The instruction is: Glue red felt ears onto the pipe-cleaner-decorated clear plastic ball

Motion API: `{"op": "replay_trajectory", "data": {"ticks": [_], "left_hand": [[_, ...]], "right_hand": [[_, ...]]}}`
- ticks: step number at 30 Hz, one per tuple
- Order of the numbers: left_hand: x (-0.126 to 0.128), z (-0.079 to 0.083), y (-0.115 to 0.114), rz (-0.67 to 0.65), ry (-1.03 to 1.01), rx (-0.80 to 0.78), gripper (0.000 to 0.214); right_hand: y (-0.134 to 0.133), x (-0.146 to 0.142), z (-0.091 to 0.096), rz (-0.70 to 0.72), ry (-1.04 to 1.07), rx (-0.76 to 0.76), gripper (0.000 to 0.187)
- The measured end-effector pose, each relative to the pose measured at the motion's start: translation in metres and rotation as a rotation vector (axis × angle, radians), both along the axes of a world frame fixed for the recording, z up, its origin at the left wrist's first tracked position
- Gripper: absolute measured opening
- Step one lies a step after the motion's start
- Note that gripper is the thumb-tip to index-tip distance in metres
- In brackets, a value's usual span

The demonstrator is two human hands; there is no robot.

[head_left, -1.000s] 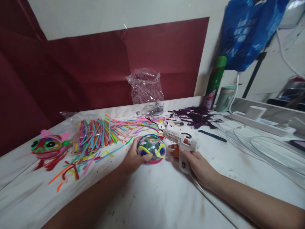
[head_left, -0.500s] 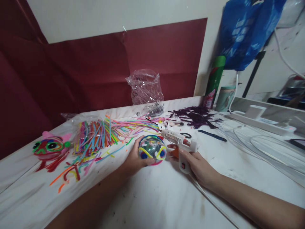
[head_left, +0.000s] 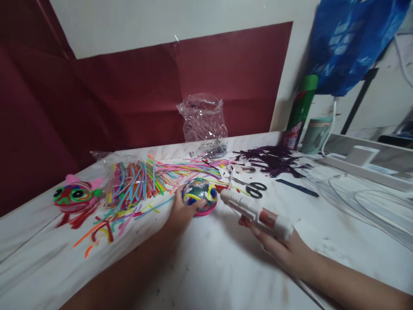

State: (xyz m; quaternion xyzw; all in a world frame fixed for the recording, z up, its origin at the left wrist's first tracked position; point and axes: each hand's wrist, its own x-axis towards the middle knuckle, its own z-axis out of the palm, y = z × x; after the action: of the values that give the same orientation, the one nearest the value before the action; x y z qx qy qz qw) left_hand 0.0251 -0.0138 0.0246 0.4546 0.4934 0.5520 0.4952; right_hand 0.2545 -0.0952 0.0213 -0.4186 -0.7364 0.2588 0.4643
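Note:
My left hand (head_left: 182,211) is wrapped round the left side of a decorated ball (head_left: 201,189), its thumb across the front. The ball is dark and shiny, with two blue eyes outlined in yellow and a pink band below. In my right hand (head_left: 280,249) is a white hot glue gun (head_left: 254,211), its nozzle pointing left at the ball's right side, a small gap apart. The trigger and the gun's handle are mostly hidden. Black-handled scissors (head_left: 254,189) lie behind the gun.
Colourful pipe cleaners (head_left: 138,181) lie to the left, beside a finished-looking pink craft face (head_left: 77,196). Purple strands (head_left: 271,159), a dark blue flat tool (head_left: 298,188) and a white power strip (head_left: 371,170) are on the right. A clear plastic bag (head_left: 204,120) stands at the back.
My right hand has drawn the glue gun right and nearer to me, tipping it flatter, and the scissors show more. The ball has turned and tilted in my left hand. The view has shifted slightly.

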Motion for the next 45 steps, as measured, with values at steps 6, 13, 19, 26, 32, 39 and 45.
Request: {"op": "replay_trajectory", "data": {"ticks": [6, 13, 19, 26, 32, 39, 45], "left_hand": [[0.001, -0.003, 0.001, 0.058, 0.010, -0.003, 0.082], [-0.001, -0.013, 0.005, 0.077, 0.026, 0.040, 0.083], [0.003, -0.012, 0.001, 0.104, 0.085, 0.091, 0.081], [0.004, -0.007, -0.001, 0.088, 0.096, 0.077, 0.082], [0.005, -0.004, -0.004, 0.109, 0.118, 0.088, 0.078], [0.006, -0.004, -0.004, 0.107, 0.093, 0.071, 0.082], [0.006, -0.007, -0.002, 0.114, 0.077, 0.075, 0.079]], "right_hand": [[-0.001, -0.007, -0.005, 0.063, -0.173, 0.172, 0.007], [-0.003, -0.010, -0.005, 0.066, -0.294, 0.321, 0.015], [-0.002, -0.010, -0.007, 0.079, -0.352, 0.340, 0.017], [-0.003, -0.011, -0.008, 0.060, -0.346, 0.301, 0.018], [-0.002, -0.011, -0.010, 0.052, -0.351, 0.308, 0.018], [-0.002, -0.013, -0.007, 0.043, -0.384, 0.362, 0.017], [-0.002, -0.016, -0.008, 0.025, -0.427, 0.388, 0.014]]}}
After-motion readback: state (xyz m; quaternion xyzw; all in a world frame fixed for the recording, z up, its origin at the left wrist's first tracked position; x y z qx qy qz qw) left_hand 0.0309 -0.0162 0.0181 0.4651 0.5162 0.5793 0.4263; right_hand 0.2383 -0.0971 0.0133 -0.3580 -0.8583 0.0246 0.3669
